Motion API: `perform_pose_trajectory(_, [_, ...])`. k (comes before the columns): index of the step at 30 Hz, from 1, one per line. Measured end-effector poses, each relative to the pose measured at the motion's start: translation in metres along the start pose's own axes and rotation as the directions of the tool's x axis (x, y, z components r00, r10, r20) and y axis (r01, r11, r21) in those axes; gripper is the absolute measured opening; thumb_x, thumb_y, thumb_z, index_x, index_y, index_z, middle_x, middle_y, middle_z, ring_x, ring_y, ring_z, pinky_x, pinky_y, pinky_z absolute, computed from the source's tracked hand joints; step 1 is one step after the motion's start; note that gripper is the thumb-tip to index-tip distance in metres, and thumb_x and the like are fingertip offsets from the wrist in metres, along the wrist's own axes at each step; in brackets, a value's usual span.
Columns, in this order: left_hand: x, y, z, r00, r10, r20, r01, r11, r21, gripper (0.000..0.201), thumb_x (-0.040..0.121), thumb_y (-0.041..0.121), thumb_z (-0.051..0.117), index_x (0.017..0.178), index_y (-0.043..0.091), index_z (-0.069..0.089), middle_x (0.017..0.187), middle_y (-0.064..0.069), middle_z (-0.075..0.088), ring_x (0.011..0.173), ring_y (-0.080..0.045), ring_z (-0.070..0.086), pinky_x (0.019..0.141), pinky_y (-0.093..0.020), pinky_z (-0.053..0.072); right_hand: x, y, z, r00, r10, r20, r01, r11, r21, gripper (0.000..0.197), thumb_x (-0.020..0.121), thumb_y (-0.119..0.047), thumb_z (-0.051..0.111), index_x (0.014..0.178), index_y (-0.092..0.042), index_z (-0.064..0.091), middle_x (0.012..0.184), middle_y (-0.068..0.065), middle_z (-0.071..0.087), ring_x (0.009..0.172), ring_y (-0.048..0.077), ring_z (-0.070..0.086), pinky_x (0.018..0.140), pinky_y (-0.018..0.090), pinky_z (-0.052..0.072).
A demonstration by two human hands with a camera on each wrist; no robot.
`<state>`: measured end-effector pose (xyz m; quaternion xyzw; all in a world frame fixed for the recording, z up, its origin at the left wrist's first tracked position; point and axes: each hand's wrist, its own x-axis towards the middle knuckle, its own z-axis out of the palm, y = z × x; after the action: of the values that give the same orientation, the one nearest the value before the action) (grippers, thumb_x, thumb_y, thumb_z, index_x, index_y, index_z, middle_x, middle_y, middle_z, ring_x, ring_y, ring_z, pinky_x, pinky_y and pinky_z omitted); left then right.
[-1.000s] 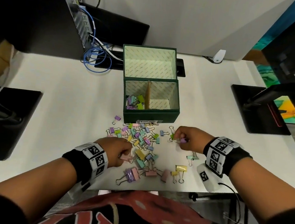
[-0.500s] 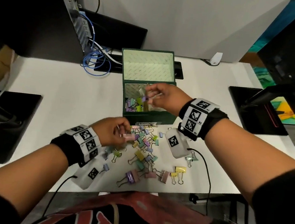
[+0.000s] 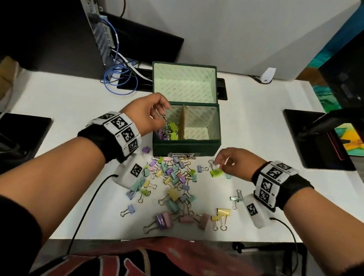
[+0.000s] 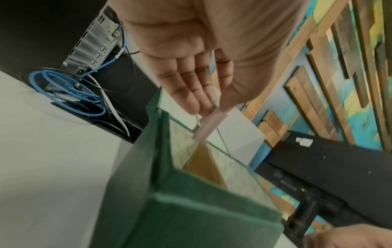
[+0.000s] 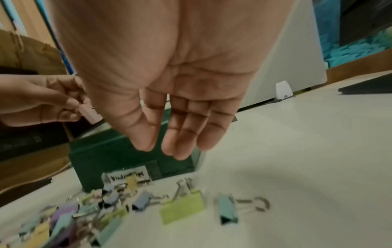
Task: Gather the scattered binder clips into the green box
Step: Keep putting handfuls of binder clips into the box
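The left hand [image 3: 144, 115] hangs over the left compartment of the open, dark green, paper-lined box [image 3: 185, 148], pinching a pale pink binder clip [image 4: 208, 124] between thumb and fingertips, just above the small heap of clips already inside. This is the drop-off step, by my reading: the hand only needs to part its fingers while the clip is inside the rim. The right hand [image 3: 234, 163], fingers relaxed and holding nothing, hovers just above a lime green binder clip [image 3: 216, 172] on the white surface [image 3: 70, 107]. Its next move is probably a pinch on that clip. Many pastel clips [image 3: 173, 180] lie scattered in front of the box.
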<state>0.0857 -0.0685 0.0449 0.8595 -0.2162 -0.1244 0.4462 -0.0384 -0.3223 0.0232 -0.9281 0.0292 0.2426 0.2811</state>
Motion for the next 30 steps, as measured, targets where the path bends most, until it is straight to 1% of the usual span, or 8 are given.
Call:
perform_pose_trajectory(4, [-0.01, -0.012, 0.004, 0.998, -0.017, 0.057, 0.008, 0.988, 0.156, 0.034, 0.075, 0.007, 0.068, 0.103, 0.024, 0.059, 0.099, 0.001, 0.05, 0.078, -0.013, 0.054, 0.073, -0.026, 0.046, -0.008, 0.007, 0.011, 0.996, -0.012, 0.094, 0.019, 0.997, -0.076, 0.019, 0.079, -0.018, 0.068, 0.095, -0.026, 0.062, 0.083, -0.014, 0.05, 0.076, 0.011, 0.051, 0.065, 0.011, 0.037])
perform_pose_trajectory(7, [-0.031, -0.023, 0.001, 0.993, -0.045, 0.105, 0.021, 0.977, 0.213, 0.026, 0.075, 0.014, 0.07, 0.08, 0.035, 0.056, 0.081, 0.003, 0.053, 0.067, -0.01, 0.053, 0.064, -0.025, 0.043, -0.021, 0.004, 0.019, 0.971, -0.026, 0.237, 0.061, 0.988, -0.141, 0.035, 0.075, -0.031, 0.073, 0.107, -0.026, 0.059, 0.09, -0.01, 0.047, 0.072, 0.002, 0.047, 0.064, 0.014, 0.036])
perform_pose_trajectory(9, [-0.051, -0.031, 0.002, 0.976, -0.08, 0.202, 0.03, 0.971, 0.236, 0.029, 0.074, 0.017, 0.073, 0.073, 0.038, 0.053, 0.071, 0.006, 0.053, 0.057, -0.007, 0.049, 0.061, -0.026, 0.043, -0.03, 0.004, 0.029, 0.949, -0.058, 0.311, 0.127, 0.971, -0.205, 0.046, 0.072, -0.037, 0.074, 0.114, -0.031, 0.055, 0.099, -0.006, 0.045, 0.08, 0.007, 0.047, 0.073, 0.02, 0.041])
perform_pose_trajectory(12, [-0.08, -0.04, 0.01, 0.891, -0.137, 0.434, -0.033, 0.931, 0.362, 0.025, 0.071, 0.037, 0.073, 0.091, 0.037, 0.058, 0.085, 0.009, 0.053, 0.071, -0.008, 0.053, 0.075, -0.031, 0.05, -0.038, 0.0, 0.047, 0.914, -0.143, 0.381, 0.257, 0.929, -0.267, 0.056, 0.07, -0.04, 0.075, 0.12, -0.035, 0.05, 0.115, -0.002, 0.045, 0.105, 0.015, 0.045, 0.092, 0.032, 0.043])
perform_pose_trajectory(14, [-0.094, -0.041, 0.021, 0.806, -0.122, 0.579, -0.148, 0.905, 0.398, 0.041, 0.066, 0.056, 0.065, 0.103, 0.043, 0.052, 0.099, 0.012, 0.049, 0.088, -0.008, 0.051, 0.085, -0.03, 0.047, -0.04, -0.007, 0.057, 0.889, -0.173, 0.424, 0.319, 0.898, -0.304, 0.055, 0.073, -0.038, 0.073, 0.122, -0.036, 0.048, 0.123, 0.0, 0.043, 0.112, 0.018, 0.043, 0.094, 0.033, 0.042])
perform_pose_trajectory(18, [-0.109, -0.033, 0.051, 0.678, -0.027, 0.735, -0.388, 0.835, 0.389, 0.05, 0.071, 0.051, 0.068, 0.116, 0.046, 0.049, 0.116, 0.005, 0.045, 0.103, -0.011, 0.039, 0.09, -0.029, 0.036, -0.035, -0.016, 0.075, 0.847, -0.196, 0.495, 0.409, 0.834, -0.369, 0.051, 0.076, -0.032, 0.071, 0.122, -0.032, 0.05, 0.125, 0.006, 0.043, 0.114, 0.027, 0.044, 0.093, 0.039, 0.044])
perform_pose_trajectory(23, [-0.109, -0.018, 0.077, 0.62, -0.015, 0.785, -0.575, 0.673, 0.466, 0.06, 0.072, 0.049, 0.067, 0.127, 0.042, 0.042, 0.129, 0.002, 0.037, 0.118, -0.021, 0.03, 0.097, -0.039, 0.028, -0.027, -0.021, 0.085, 0.868, -0.21, 0.45, 0.393, 0.844, -0.365, 0.041, 0.081, -0.025, 0.062, 0.12, -0.026, 0.051, 0.119, 0.009, 0.045, 0.109, 0.031, 0.049, 0.091, 0.044, 0.046])
perform_pose_trajectory(30, [-0.103, -0.028, 0.076, 0.678, 0.014, 0.734, -0.578, 0.628, 0.522, 0.045, 0.081, 0.036, 0.059, 0.124, 0.036, 0.048, 0.123, -0.003, 0.047, 0.113, -0.027, 0.042, 0.09, -0.039, 0.036, -0.015, -0.019, 0.076, 0.93, -0.199, 0.31, 0.306, 0.886, -0.348, 0.034, 0.079, -0.022, 0.059, 0.113, -0.024, 0.054, 0.115, 0.008, 0.048, 0.104, 0.03, 0.052, 0.087, 0.043, 0.048])
